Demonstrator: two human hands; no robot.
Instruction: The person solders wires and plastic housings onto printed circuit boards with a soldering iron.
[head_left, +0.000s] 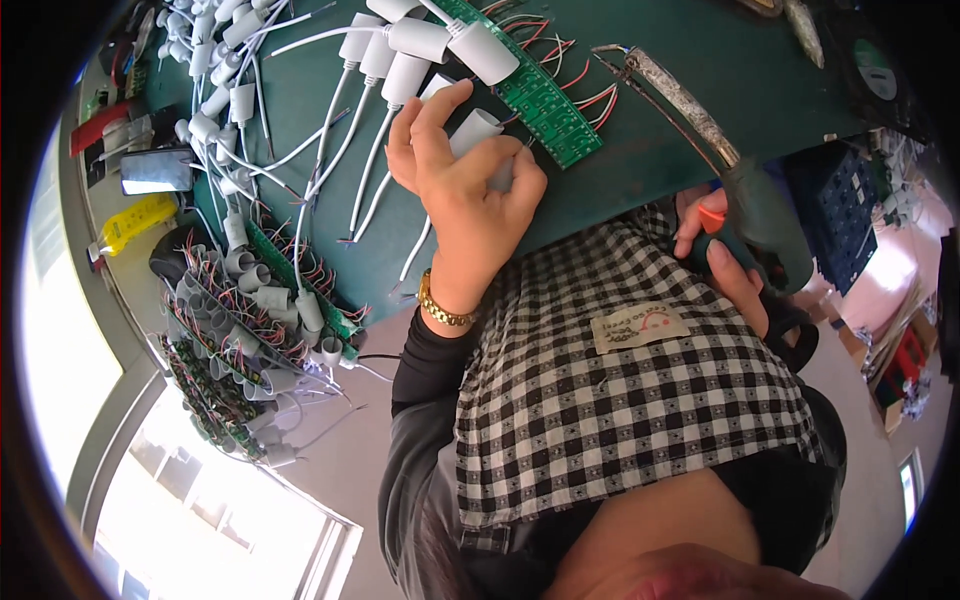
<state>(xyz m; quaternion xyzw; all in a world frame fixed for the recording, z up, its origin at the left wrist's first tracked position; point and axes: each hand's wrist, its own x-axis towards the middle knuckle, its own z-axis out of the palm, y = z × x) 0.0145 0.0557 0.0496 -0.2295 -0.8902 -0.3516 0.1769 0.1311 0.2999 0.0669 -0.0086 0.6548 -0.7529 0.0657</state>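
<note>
My left hand (pixel 465 195), wearing a gold-coloured watch, is closed with bent fingers around a white cylindrical wired cap (pixel 474 132). Its thin wires lie at the near edge of a long green circuit board (pixel 560 125). Fingers partly cover the cap. More white caps with cables, including one cap (pixel 483 52) resting over the board, lie just beyond the hand. My right hand (pixel 738 285) is closed around the dark handle of a soldering iron (pixel 690 105), whose tip points up and left toward the board's red and white wires. An orange item (pixel 711 218) shows at its fingers.
A heap of white caps with cables (pixel 215 90) covers the mat's (pixel 655 190) left side. Wired boards with grey caps (pixel 240 330) are stacked at the left edge. A phone (pixel 156 172) and a yellow bottle (pixel 135 224) lie beyond. A blue tray (pixel 830 210) stands right.
</note>
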